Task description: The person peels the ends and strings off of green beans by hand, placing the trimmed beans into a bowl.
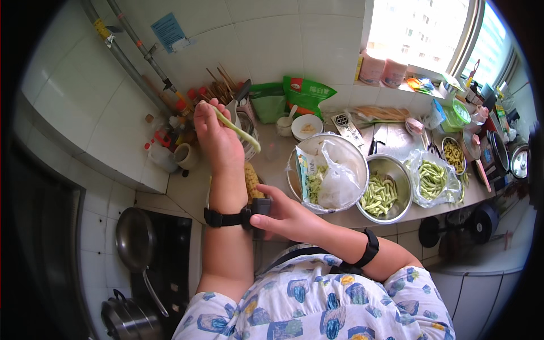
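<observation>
My left hand (219, 136) is raised palm up, its fingers pinching one end of a long pale green bean pod (238, 131). A black strap with a small black box-shaped device (260, 207) circles my left wrist. My right hand (293, 214) reaches across to this device, thumb below and index finger above it. A yellow corn cob (251, 180) lies partly hidden behind my left forearm. To the right, a steel bowl (406, 204) holds snapped bean pieces (379, 195). Beside it, whole green beans (431, 180) fill a clear plastic bag (451, 193).
A large basin (361, 170) holds plastic bags and bean scraps. Behind it stand white bowls (312, 121), green packages (306, 95) and a cleaver (379, 137). A frying pan (135, 238) and a steel pot (127, 318) stand at lower left. Bottles (161, 155) line the left wall.
</observation>
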Demonstrator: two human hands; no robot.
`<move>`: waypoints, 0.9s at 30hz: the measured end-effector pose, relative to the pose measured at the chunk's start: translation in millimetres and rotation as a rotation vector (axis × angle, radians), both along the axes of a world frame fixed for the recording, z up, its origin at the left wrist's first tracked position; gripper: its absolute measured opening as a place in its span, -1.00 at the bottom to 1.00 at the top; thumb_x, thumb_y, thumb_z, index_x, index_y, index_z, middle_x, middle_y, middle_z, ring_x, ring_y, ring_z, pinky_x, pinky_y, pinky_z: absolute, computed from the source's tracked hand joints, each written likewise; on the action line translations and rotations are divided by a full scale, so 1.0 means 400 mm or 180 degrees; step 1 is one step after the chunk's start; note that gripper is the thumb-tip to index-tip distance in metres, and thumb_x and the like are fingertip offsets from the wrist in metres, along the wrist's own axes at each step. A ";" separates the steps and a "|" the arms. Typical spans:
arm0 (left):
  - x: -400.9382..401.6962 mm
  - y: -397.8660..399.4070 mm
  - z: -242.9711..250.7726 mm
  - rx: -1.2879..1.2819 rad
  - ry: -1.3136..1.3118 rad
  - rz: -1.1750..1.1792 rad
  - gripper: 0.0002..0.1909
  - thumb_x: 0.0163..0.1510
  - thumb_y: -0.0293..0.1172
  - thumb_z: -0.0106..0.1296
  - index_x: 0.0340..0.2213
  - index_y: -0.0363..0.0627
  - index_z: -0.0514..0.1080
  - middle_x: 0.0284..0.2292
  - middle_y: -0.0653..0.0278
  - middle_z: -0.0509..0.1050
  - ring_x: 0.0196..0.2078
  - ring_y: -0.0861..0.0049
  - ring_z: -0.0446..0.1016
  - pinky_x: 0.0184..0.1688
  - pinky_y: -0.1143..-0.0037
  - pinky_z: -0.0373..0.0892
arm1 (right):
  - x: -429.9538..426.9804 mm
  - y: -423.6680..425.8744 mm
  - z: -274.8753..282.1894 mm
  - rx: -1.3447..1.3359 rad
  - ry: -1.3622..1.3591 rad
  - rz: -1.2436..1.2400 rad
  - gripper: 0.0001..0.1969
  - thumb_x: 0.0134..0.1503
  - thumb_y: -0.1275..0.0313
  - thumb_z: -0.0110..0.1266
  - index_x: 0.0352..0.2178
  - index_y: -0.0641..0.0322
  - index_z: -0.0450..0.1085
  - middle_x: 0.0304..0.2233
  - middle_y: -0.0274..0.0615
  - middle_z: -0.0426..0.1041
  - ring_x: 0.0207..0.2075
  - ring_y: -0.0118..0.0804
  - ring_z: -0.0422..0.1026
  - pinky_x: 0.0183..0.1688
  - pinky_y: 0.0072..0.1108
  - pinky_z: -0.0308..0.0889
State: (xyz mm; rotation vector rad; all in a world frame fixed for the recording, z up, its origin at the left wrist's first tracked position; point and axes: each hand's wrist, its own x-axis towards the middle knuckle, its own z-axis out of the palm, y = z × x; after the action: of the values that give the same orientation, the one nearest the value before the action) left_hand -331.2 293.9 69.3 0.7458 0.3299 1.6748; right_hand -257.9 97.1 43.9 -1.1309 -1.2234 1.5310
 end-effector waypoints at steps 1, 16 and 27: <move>-0.004 0.001 0.010 -0.0069 -0.0055 -0.0022 -0.77 0.20 -0.22 0.00 -0.19 -0.06 0.33 -0.26 0.38 0.43 -0.24 0.66 0.37 -0.16 0.61 0.33 | 0.007 -0.005 -0.018 0.0009 0.0008 -0.0027 -0.08 0.10 0.07 0.17 0.25 0.35 -0.19 -0.38 -0.20 0.44 -0.46 -0.47 0.43 -0.37 -0.63 0.37; -0.070 0.058 -0.038 -0.1370 -0.2128 -0.1665 -0.74 0.28 -0.28 -0.20 -0.26 -0.20 0.40 -0.34 0.21 0.50 -0.33 0.49 0.47 -0.23 0.44 0.44 | 0.009 -0.026 -0.049 0.0264 0.1236 0.0544 -0.09 0.14 0.43 0.15 0.29 0.27 -0.35 -0.27 -0.24 0.38 -0.19 -0.49 0.37 -0.08 -0.60 0.31; 0.030 -0.024 -0.006 0.0089 -0.0204 -0.0266 -0.69 0.26 -0.23 -0.12 -0.04 -0.11 0.32 -0.21 0.31 0.47 -0.28 0.64 0.39 -0.15 0.56 0.38 | -0.007 -0.037 -0.075 0.0827 0.0651 0.0183 -0.03 0.13 0.40 0.17 0.29 0.27 -0.45 -0.24 -0.17 0.40 -0.21 -0.45 0.38 -0.10 -0.58 0.30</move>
State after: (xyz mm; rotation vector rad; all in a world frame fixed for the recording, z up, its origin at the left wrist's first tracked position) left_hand -319.0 284.3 66.9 0.7154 0.2277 1.6234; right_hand -260.9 82.2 13.9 -0.7576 -1.2792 1.4414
